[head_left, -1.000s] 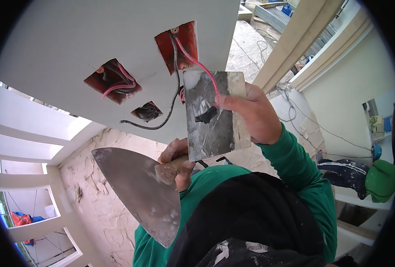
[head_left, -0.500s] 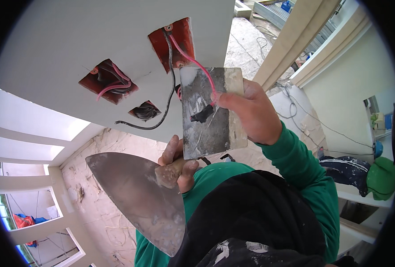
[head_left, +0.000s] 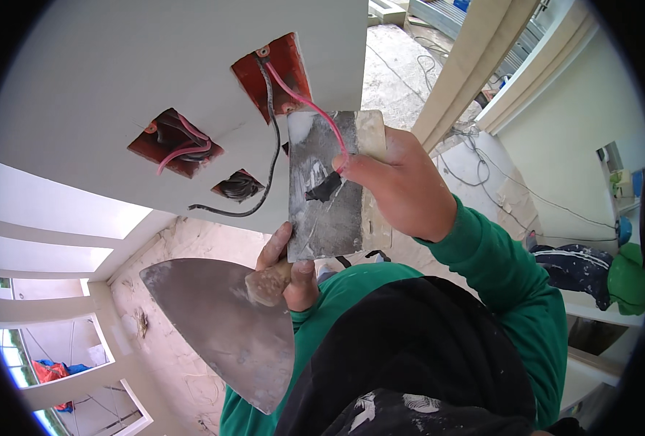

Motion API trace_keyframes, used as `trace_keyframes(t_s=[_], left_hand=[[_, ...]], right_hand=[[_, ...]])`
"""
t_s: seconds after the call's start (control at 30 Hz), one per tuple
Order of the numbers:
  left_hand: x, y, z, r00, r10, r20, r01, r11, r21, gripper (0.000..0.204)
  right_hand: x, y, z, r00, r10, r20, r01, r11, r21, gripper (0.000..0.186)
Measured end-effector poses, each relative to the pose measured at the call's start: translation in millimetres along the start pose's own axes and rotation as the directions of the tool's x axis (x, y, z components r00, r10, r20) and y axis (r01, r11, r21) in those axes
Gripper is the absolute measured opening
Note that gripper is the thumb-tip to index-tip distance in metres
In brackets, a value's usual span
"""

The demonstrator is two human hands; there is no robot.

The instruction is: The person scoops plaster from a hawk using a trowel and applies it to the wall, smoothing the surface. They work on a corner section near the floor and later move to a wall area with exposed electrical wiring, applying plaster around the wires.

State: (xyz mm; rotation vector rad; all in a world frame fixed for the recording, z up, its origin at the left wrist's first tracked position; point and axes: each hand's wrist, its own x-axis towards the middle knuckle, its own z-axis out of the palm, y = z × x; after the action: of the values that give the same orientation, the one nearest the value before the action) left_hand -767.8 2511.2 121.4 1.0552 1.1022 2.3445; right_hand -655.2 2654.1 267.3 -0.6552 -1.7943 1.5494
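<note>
My right hand (head_left: pixel 402 182) grips a flat rectangular scraper (head_left: pixel 329 225) by its cream-coloured edge. Its grey metal blade is smeared with white. Under the right thumb passes a pink wire (head_left: pixel 309 102), whose end, wrapped in black tape (head_left: pixel 324 187), lies over the blade. My left hand (head_left: pixel 302 280) is closed round the stubby handle of a large leaf-shaped trowel (head_left: pixel 228 320), its fingers close to the scraper's lower edge. The pink wire comes out of a red wall box (head_left: pixel 286 69), as does a loose black wire (head_left: pixel 264 185) hanging left of the scraper.
A second red box (head_left: pixel 166 149) with folded wires and a smaller opening (head_left: pixel 239 187) with coiled dark wires sit in the grey wall (head_left: pixel 104 80). Window openings are at left. Cables (head_left: pixel 475 163) trail over the floor at right, near dark striped trousers (head_left: pixel 573 265) and a green shape.
The view has shifted slightly, with the upper red box and scraper now a little farther left in it. Both hands keep their holds, and the wire stays under the right thumb.
</note>
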Motion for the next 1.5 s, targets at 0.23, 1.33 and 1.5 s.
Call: trace_keyframes(t_s=[0.23, 1.33, 1.5], left_hand=[[0, 2, -2, 0.998, 0.05, 0.035, -0.05, 0.999, 0.007, 0.061], [-43, -12, -52, 0.884, -0.462, -0.071, 0.446, 0.786, 0.428, 0.016], [-46, -9, -50, 0.877, -0.467, -0.112, 0.454, 0.73, 0.511, 0.022]], right_hand=[[-5, 12, -1, 0.998, 0.063, -0.007, -0.062, 0.996, 0.071, 0.02], [-67, 89, -41, 0.971, 0.225, -0.081, -0.207, 0.961, 0.181, 0.019], [-73, 109, -53, 0.865, -0.45, 0.22, 0.488, 0.659, -0.572, 0.019]])
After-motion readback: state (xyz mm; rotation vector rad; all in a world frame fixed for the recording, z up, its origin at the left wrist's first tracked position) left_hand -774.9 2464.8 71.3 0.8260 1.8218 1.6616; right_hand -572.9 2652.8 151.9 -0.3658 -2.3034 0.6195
